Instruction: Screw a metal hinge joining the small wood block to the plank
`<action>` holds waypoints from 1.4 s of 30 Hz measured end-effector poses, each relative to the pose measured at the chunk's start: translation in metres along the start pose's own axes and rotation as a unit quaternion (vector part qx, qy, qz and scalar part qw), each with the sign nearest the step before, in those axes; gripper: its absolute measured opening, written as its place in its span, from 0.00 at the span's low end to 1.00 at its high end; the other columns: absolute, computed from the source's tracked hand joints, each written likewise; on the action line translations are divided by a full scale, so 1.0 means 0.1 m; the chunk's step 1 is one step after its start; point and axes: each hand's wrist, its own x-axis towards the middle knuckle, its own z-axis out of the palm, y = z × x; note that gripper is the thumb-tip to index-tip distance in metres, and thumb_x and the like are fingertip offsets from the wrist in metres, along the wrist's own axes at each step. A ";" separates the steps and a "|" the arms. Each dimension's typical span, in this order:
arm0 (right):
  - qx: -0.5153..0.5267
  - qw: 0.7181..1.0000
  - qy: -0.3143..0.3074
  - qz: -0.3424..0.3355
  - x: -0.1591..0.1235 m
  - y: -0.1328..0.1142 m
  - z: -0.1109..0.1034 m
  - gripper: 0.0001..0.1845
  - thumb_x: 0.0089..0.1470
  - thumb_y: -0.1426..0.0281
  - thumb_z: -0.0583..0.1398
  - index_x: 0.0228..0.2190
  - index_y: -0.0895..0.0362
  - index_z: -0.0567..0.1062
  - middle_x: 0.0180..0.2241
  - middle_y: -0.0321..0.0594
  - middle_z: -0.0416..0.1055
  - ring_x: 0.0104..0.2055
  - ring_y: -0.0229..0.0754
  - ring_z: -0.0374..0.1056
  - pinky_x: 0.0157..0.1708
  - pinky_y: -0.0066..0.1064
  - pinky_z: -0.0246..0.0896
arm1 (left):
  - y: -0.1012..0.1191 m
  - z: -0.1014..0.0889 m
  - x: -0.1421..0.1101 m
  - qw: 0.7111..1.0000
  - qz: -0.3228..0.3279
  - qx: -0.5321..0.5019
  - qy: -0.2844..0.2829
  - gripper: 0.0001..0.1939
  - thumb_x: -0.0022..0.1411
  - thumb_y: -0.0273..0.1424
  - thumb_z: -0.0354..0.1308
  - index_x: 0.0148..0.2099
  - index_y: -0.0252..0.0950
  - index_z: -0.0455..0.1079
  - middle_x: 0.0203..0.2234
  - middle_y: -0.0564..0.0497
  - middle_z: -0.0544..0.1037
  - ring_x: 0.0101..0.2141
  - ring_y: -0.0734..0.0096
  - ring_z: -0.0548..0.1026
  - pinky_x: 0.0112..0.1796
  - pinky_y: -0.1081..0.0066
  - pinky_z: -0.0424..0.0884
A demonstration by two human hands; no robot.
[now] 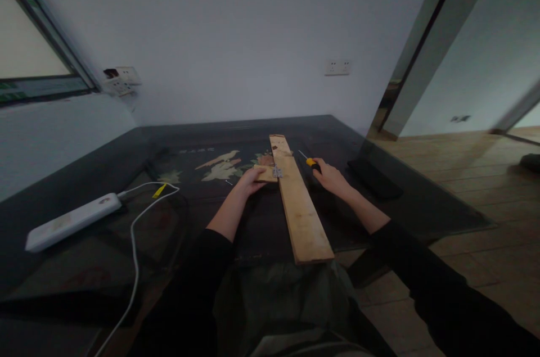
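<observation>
Pale wood comes nearest: the long board [304,216] runs lengthwise away from the person, its near end at the front edge of the dark table [261,233], close to the lap. It lies between the two hands, to the right of the left one and to the left of the right one.

On the left side, a white power strip [73,222] rests on the table, its white cable [134,233] looping past a yellow tag [159,191]. A flat black object [375,180] lies to the right, beside the right forearm.

Farther in, the left hand [252,180] grips a short wooden piece [264,175] set against the long board's left side. Where the two meet sits a metal fitting [277,172], apparently a hinge. The right hand [329,176] is closed around the yellow-and-black handle of a screwdriver [313,164]; its tip points up and leftward, apart from the wood.

Beyond the hands, a narrower, dark-marked stretch of wood [279,145] extends from the board; whether it is separate cannot be told. A pale wall [232,36] with a double socket [337,67] stands behind.
</observation>
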 end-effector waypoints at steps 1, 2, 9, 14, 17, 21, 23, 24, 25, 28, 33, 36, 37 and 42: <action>0.015 1.000 0.025 -0.012 0.04 0.00 -0.06 0.26 0.64 0.68 0.51 0.61 0.60 0.64 0.52 0.57 0.75 0.52 0.56 0.73 0.49 0.42 0.65 | 0.00 -0.01 0.01 1.000 0.002 -0.002 -0.005 0.13 0.66 0.17 0.52 0.51 0.28 0.71 0.29 0.48 0.79 0.26 0.73 0.77 0.35 0.74 0.79; 0.035 0.997 0.055 -0.032 0.09 -0.01 -0.14 0.26 0.63 0.68 0.52 0.61 0.61 0.65 0.52 0.57 0.75 0.52 0.56 0.73 0.49 0.42 0.65 | -0.01 -0.01 0.02 1.000 0.003 -0.005 -0.008 0.14 0.66 0.17 0.52 0.51 0.28 0.71 0.29 0.47 0.79 0.26 0.73 0.78 0.35 0.73 0.79; 0.364 0.891 0.224 -0.154 0.27 -0.35 -0.47 0.24 0.56 0.63 0.61 0.53 0.57 0.71 0.47 0.48 0.76 0.45 0.48 0.76 0.46 0.41 0.72 | -0.02 -0.01 0.03 1.000 0.003 -0.023 -0.016 0.13 0.66 0.16 0.53 0.50 0.28 0.71 0.28 0.48 0.79 0.25 0.73 0.78 0.30 0.75 0.78; 0.653 0.718 0.194 -0.144 0.38 -0.42 -0.23 0.24 0.45 0.55 0.71 0.42 0.51 0.74 0.40 0.37 0.76 0.40 0.44 0.77 0.44 0.41 0.77 | -0.02 0.01 0.00 1.000 0.008 -0.019 -0.018 0.13 0.66 0.15 0.53 0.51 0.28 0.71 0.27 0.49 0.79 0.24 0.74 0.78 0.30 0.75 0.78; 0.703 0.679 0.169 -0.124 0.49 -0.29 -0.11 0.25 0.42 0.54 0.73 0.39 0.50 0.73 0.35 0.33 0.75 0.36 0.41 0.77 0.41 0.39 0.79 | -0.03 0.00 0.02 1.000 0.016 -0.019 -0.012 0.15 0.64 0.14 0.55 0.51 0.28 0.71 0.27 0.49 0.79 0.24 0.73 0.78 0.30 0.75 0.78; 0.713 0.662 0.208 -0.100 0.61 -0.10 -0.07 0.25 0.44 0.53 0.72 0.39 0.50 0.71 0.35 0.34 0.76 0.36 0.41 0.77 0.38 0.37 0.80 | -0.05 -0.01 0.04 0.999 0.019 -0.024 -0.013 0.18 0.62 0.12 0.55 0.52 0.28 0.72 0.29 0.48 0.80 0.25 0.72 0.79 0.33 0.72 0.79; 0.715 0.653 0.235 -0.085 0.64 -0.05 -0.07 0.25 0.44 0.53 0.71 0.38 0.50 0.70 0.35 0.34 0.76 0.35 0.41 0.77 0.37 0.38 0.80 | -0.05 -0.01 0.03 0.999 0.019 -0.024 -0.017 0.19 0.62 0.12 0.55 0.53 0.29 0.72 0.30 0.48 0.80 0.26 0.72 0.79 0.35 0.72 0.80; 0.713 0.653 0.244 -0.078 0.65 -0.03 -0.06 0.26 0.44 0.53 0.71 0.38 0.51 0.69 0.35 0.35 0.76 0.35 0.41 0.78 0.37 0.38 0.80 | -0.05 -0.01 0.02 0.999 0.018 -0.022 -0.018 0.19 0.62 0.13 0.55 0.54 0.29 0.72 0.30 0.47 0.80 0.27 0.72 0.79 0.36 0.72 0.80; 0.709 0.656 0.250 -0.072 0.66 -0.01 -0.05 0.26 0.44 0.52 0.71 0.38 0.50 0.68 0.34 0.35 0.76 0.35 0.41 0.78 0.36 0.37 0.80 | -0.04 0.00 0.01 0.999 0.016 -0.020 -0.018 0.19 0.62 0.13 0.55 0.54 0.29 0.72 0.31 0.47 0.81 0.27 0.72 0.79 0.36 0.72 0.80; 0.689 0.679 0.247 -0.065 0.66 0.01 -0.02 0.26 0.46 0.51 0.69 0.39 0.50 0.66 0.34 0.35 0.76 0.37 0.43 0.78 0.34 0.36 0.79 | -0.03 0.01 -0.01 1.000 0.012 -0.014 -0.009 0.18 0.62 0.12 0.55 0.52 0.29 0.72 0.30 0.48 0.80 0.26 0.74 0.79 0.35 0.73 0.80; 0.666 0.703 0.239 -0.073 0.65 0.01 0.02 0.26 0.47 0.50 0.68 0.40 0.50 0.65 0.35 0.36 0.75 0.38 0.44 0.78 0.31 0.34 0.78 | -0.03 0.01 0.02 1.000 0.021 -0.011 -0.001 0.15 0.62 0.12 0.55 0.50 0.27 0.72 0.27 0.48 0.79 0.24 0.73 0.78 0.33 0.73 0.79; 0.665 0.703 0.240 -0.076 0.65 0.01 0.03 0.26 0.46 0.50 0.68 0.39 0.50 0.65 0.35 0.35 0.75 0.37 0.43 0.78 0.29 0.32 0.77 | -0.04 0.01 0.04 1.000 0.022 -0.012 -0.003 0.16 0.62 0.12 0.55 0.51 0.26 0.72 0.28 0.47 0.79 0.24 0.72 0.78 0.32 0.72 0.79; 0.664 0.704 0.239 -0.078 0.65 0.00 0.03 0.26 0.46 0.50 0.68 0.39 0.50 0.65 0.35 0.34 0.75 0.37 0.42 0.78 0.28 0.31 0.77 | -0.04 0.00 0.05 1.000 0.021 -0.012 -0.003 0.16 0.62 0.12 0.55 0.51 0.26 0.72 0.28 0.47 0.79 0.24 0.71 0.79 0.32 0.72 0.79; 0.661 0.706 0.240 -0.084 0.64 0.00 0.03 0.27 0.46 0.50 0.68 0.38 0.49 0.64 0.34 0.34 0.74 0.36 0.42 0.78 0.28 0.30 0.77 | -0.05 -0.03 0.10 0.998 0.006 -0.041 -0.036 0.20 0.62 0.12 0.53 0.55 0.28 0.70 0.27 0.49 0.79 0.24 0.72 0.78 0.32 0.74 0.78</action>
